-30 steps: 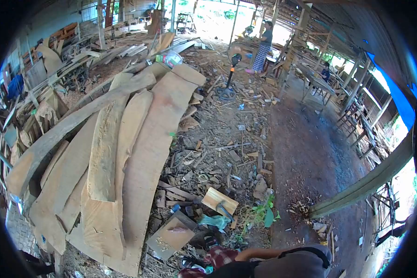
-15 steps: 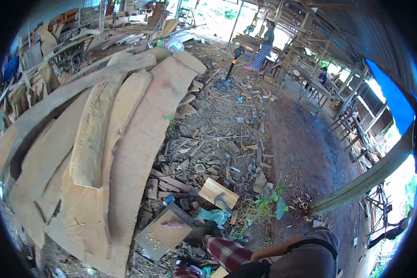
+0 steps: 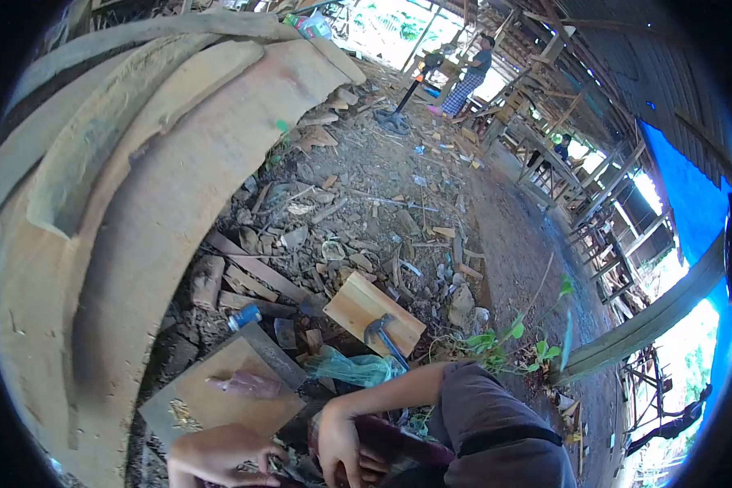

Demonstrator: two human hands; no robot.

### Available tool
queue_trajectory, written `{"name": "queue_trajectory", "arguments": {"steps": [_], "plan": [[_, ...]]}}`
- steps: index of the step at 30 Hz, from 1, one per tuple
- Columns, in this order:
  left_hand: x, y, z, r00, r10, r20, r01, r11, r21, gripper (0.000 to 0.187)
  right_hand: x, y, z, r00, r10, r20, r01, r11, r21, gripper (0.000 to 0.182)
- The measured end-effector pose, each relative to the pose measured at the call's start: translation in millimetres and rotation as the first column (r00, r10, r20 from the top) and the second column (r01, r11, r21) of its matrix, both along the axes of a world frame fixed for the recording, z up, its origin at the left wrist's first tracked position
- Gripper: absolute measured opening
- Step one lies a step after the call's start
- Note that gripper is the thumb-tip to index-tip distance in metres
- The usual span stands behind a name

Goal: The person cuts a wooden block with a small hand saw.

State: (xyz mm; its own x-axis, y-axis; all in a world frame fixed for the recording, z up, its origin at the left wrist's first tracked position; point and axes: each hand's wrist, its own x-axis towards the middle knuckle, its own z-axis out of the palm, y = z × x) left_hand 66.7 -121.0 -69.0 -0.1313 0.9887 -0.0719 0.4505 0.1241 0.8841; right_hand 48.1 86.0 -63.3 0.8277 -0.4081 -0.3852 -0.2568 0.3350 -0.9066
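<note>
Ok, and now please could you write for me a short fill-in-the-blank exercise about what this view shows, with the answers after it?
1. The hammer lies on a piece of ______.
2. Between the left hand and the right hand, the packet is nearer to the ______ one.
3. The large tarp at the right is ______ in colour.
4. The footwear of the standing person is ______.

Missing words: wood; left; blue; pink.

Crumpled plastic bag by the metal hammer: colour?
Thin crumpled plastic bag: translucent teal, clearest in the head view.
</note>
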Motion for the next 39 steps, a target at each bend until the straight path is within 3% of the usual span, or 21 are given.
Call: {"name": "queue_trajectory", "arguments": {"steps": [1, 2, 4, 5, 6, 9, 10, 11, 12, 13, 14, 15, 16, 17, 18, 20, 23, 24, 26, 33, 39], "plan": [[3.8, 5.6, -11.5, 1.0, -0.029, -0.009, 0.029, 0.998, 0.048, 0.042, -4.1, -8.2, 9.7, 0.998, 0.055, 0.012, -0.054, 0.997, -0.053, 0.049], [11.8, 14.6, -20.8, 0.999, -0.052, -0.012, 0.053, 0.994, 0.097, 0.043, -5.7, -0.5, 15.0, 0.987, -0.115, 0.108, 0.078, 0.951, 0.298, 0.041], [32.9, 34.0, -34.7, 0.997, -0.073, -0.037, 0.078, 0.982, 0.173, 0.046, 4.0, 6.2, -11.6, 0.991, -0.024, 0.133, 0.041, 0.992, -0.122, 0.041], [41.0, 42.6, -37.3, 0.995, -0.08, -0.052, 0.089, 0.976, 0.2, 0.048, 9.4, 12.8, -19.6, 0.991, 0.019, 0.136, 0.027, 0.943, -0.333, 0.042], [47.3, 50.6, -37.4, 0.995, -0.079, -0.061, 0.09, 0.972, 0.216, 0.05, 13.6, 25.8, -18.3, 0.979, -0.084, 0.186, 0.157, 0.891, -0.425, 0.037], [57.3, 65.3, -25.9, 0.998, -0.016, -0.064, 0.024, 0.991, 0.128, 0.053, 13.2, 58.6, -6.0, 0.846, -0.532, -0.044, 0.364, 0.635, -0.682, 0.037], [57.2, 68.7, -19.0, 0.999, 0.011, -0.048, -0.008, 0.998, 0.064, 0.053, 11.5, 67.4, -8.7, 0.723, -0.627, -0.291, 0.152, 0.555, -0.818, 0.038], [60.1, 75.4, -12.4, 0.999, 0.033, -0.03, -0.033, 0.999, 0.002, 0.053, 16.7, 79.0, -5.9, 0.639, -0.695, -0.33, 0.177, 0.55, -0.816, 0.038], [67.1, 86.0, -5.1, 0.982, 0.178, -0.064, -0.18, 0.983, -0.036, 0.047, 23.2, 93.3, -0.4, 0.541, -0.759, -0.361, 0.209, 0.538, -0.817, 0.039], [80.2, 96.2, 1.0, 0.946, 0.308, -0.101, -0.316, 0.946, -0.075, 0.04, 32.8, 107.2, 2.9, 0.432, -0.819, -0.377, 0.25, 0.511, -0.823, 0.039], [95.0, 106.5, 5.8, 0.888, 0.435, -0.151, -0.452, 0.886, -0.105, 0.034, 39.5, 121.5, 4.6, 0.439, -0.831, -0.342, 0.233, 0.473, -0.85, 0.038], [108.1, 116.8, 9.8, 0.806, 0.554, -0.211, -0.583, 0.803, -0.12, 0.029, 51.0, 135.3, 18.1, 0.347, -0.893, -0.287, 0.166, 0.36, -0.918, 0.035], [121.0, 131.3, 11.0, 0.688, 0.637, -0.347, -0.703, 0.704, -0.101, 0.025, 56.5, 142.4, 20.4, 0.265, -0.931, -0.252, 0.254, 0.319, -0.913, 0.035], [133.7, 148.9, 9.5, 0.545, 0.695, -0.468, -0.804, 0.593, -0.056, 0.022, 62.2, 148.3, 20.5, 0.182, -0.958, -0.222, 0.342, 0.273, -0.899, 0.034], [141.8, 162.7, 9.2, 0.392, 0.726, -0.565, -0.879, 0.477, 0.004, 0.019, 66.3, 152.6, 16.8, 0.147, -0.969, -0.2, 0.277, 0.234, -0.932, 0.035], [152.7, 178.8, 9.8, 0.278, 0.684, -0.674, -0.905, 0.422, 0.056, 0.018, 76.8, 154.1, 4.3, 0.074, -0.986, -0.152, 0.173, 0.163, -0.971, 0.035], [169.4, 189.2, 15.5, 0.192, 0.67, -0.717, -0.942, 0.331, 0.057, 0.017, 90.3, 151.5, 6.0, 0.0, -0.977, -0.214, 0.221, 0.209, -0.953, 0.031], [174.9, 193.3, 17.9, 0.135, 0.675, -0.725, -0.958, 0.277, 0.08, 0.017, 94.8, 151.9, 2.0, -0.038, -0.989, -0.145, 0.152, 0.137, -0.979, 0.033], [182.5, 194.5, 13.1, 0.064, 0.722, -0.689, -0.974, 0.195, 0.114, 0.015, 98.7, 150.8, -0.5, -0.05, -0.992, -0.116, 0.127, 0.108, -0.986, 0.033], [195.2, 189.2, 21.8, 0.049, 0.746, -0.664, -0.948, 0.243, 0.203, 0.008, 107.6, 139.1, 8.8, -0.066, -0.976, -0.206, 0.11, 0.198, -0.974, 0.034], [203.2, 186.8, 24.1, -0.007, 0.679, -0.734, -0.944, 0.239, 0.229, 0.017, 113.4, 129.9, 17.4, -0.019, -0.965, -0.26, 0.143, 0.255, -0.956, 0.034]]}}
